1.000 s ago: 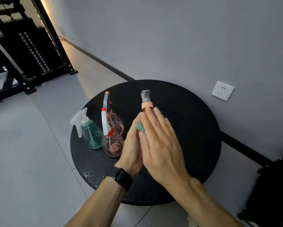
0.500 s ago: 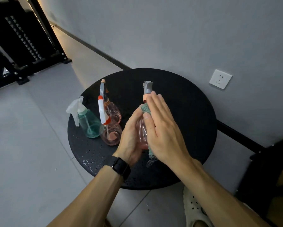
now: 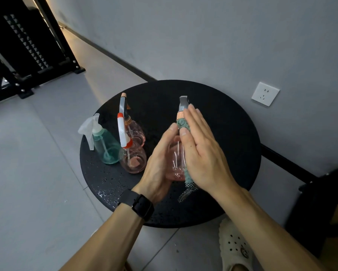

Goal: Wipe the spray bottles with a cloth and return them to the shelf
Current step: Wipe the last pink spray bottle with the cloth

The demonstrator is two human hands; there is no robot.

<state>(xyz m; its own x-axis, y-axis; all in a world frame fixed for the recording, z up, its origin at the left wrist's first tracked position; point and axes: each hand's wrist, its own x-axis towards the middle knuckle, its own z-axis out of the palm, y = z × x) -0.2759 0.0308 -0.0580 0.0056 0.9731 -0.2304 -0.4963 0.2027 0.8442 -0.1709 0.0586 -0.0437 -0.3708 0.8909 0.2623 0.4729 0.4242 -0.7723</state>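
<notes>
Over the round black table (image 3: 232,133), toward three o'clock, the left hand (image 3: 158,165) grips a pink spray bottle (image 3: 177,157); right hand (image 3: 201,153), fingers straight and together, presses teal cloth (image 3: 183,125) against it. Looks light, slick plastic; hold the body.

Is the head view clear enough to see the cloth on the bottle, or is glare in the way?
Head view: dim, wide-angle bend at the edges; the cloth shows sharply under the right hand, small highlights streak the pink bottle, and the left hand is unblurred.
</notes>
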